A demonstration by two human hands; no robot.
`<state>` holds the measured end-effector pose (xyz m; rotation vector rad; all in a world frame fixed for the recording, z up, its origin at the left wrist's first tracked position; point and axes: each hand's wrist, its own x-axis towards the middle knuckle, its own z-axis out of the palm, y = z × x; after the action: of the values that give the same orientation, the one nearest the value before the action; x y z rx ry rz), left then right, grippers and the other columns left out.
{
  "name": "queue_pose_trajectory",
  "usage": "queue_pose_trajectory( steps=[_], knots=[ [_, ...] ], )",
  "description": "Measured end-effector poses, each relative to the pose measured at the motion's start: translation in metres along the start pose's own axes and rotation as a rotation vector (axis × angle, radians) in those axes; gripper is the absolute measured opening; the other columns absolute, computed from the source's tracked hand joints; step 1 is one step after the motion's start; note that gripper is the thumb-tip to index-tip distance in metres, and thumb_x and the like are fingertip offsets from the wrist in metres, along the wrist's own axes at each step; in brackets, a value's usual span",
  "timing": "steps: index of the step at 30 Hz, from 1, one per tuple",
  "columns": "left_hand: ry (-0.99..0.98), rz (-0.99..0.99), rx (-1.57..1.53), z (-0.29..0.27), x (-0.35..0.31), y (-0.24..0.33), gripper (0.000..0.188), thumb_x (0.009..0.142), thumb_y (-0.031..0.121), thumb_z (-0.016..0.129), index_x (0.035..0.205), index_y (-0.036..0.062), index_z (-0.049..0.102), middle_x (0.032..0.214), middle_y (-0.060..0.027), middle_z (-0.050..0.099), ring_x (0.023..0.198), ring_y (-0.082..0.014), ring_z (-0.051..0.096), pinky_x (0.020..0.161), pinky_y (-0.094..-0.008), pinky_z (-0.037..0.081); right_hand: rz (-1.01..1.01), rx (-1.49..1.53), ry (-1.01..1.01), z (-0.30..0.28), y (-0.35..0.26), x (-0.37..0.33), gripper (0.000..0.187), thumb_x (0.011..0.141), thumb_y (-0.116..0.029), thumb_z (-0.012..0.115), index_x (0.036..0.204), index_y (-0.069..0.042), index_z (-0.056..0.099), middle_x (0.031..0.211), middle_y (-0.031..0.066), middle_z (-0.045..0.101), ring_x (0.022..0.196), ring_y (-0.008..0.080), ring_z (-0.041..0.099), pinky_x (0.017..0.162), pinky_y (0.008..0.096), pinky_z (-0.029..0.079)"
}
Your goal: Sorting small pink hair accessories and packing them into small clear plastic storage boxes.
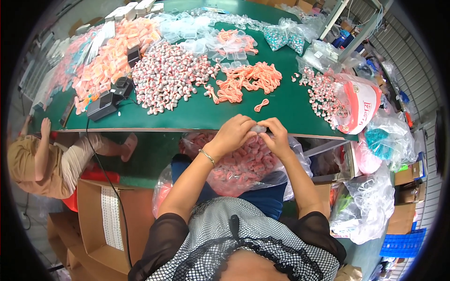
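Observation:
Just past the table's near edge, my left hand [233, 136] and my right hand [277, 136] meet with fingertips pinched on a small clear plastic case [258, 128]. Fingers cover most of it, so its contents cannot be made out. Beneath my hands, a large clear bag [243, 166] full of pink cased pieces rests over my lap. A single coral looped cord [261, 105] lies on the green table [286, 110] just beyond my fingers. Behind it is a heap of coral cords [248, 82], beside a big pile of small grey-and-pink curved pieces [168, 77].
Orange cases [117, 51] and clear cases [187, 30] cover the far left. On the right, a red-and-white bag [358, 103] spills more small pieces. A black device [103, 105] trails a cable. Another person [42, 164] sits at the left. An open cardboard box [101, 220] stands below.

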<state>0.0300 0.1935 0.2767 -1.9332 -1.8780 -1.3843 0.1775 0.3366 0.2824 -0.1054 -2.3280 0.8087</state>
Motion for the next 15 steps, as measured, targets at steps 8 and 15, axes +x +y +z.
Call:
queue_pose_trajectory(
  steps=[8,15],
  knots=[
    [-0.055,-0.107,-0.081,-0.022,-0.013,0.006,0.018,0.087,0.013,0.065,0.099,-0.0005,0.065,0.09,-0.0165,0.064,0.081,-0.0349,0.063,0.073,-0.0412,0.051,0.131,0.132,-0.276,-0.011,-0.016,0.034,0.019,0.076,-0.007,0.074,0.094,-0.001,0.068,0.086,0.0089,0.065,0.082,0.0203,0.063,0.074,0.0313,0.05],
    [-0.083,-0.289,-0.095,0.03,-0.073,0.003,0.024,0.089,0.019,0.065,0.111,0.0108,0.067,0.105,-0.0152,0.064,0.091,-0.034,0.065,0.078,-0.0423,0.054,-0.131,-0.324,-0.17,0.031,0.04,0.169,0.028,0.084,-0.014,0.065,0.112,-0.008,0.065,0.108,0.011,0.065,0.104,0.029,0.06,0.087,0.04,0.048]
  ],
)
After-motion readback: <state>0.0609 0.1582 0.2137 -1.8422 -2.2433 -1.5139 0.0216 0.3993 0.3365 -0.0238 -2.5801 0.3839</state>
